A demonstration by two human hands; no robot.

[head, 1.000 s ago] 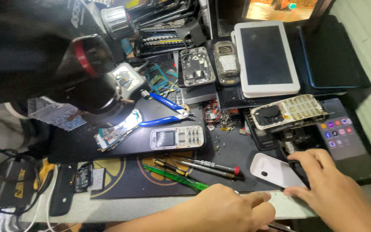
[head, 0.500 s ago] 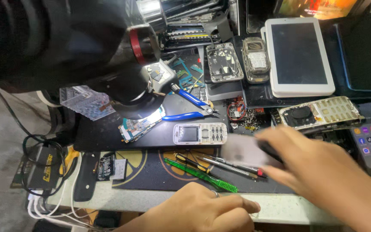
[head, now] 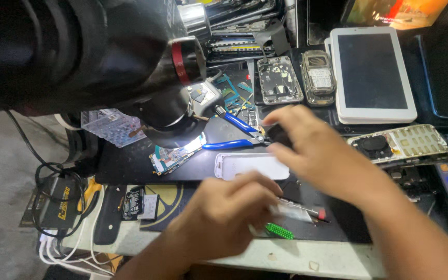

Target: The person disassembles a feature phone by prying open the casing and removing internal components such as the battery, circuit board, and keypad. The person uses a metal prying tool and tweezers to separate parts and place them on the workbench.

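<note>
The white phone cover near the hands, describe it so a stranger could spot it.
Start at the big white tablet at the bench's far right. Down-left, past the blue-handled pliers, lies the white cover, just before the right hand. It is the only plain white rounded shell.

Your right hand (head: 320,155) is now reaching over the middle of the mat, having left the near right corner where it was picking up the white phone cover (head: 251,166). That cover is now lying face down where the silver keypad phone was showing; the phone itself is no longer visible. Your left hand (head: 224,215) is lifting off the bench edge and is now covering the screwdrivers (head: 302,210), fingers curled over them.
</note>
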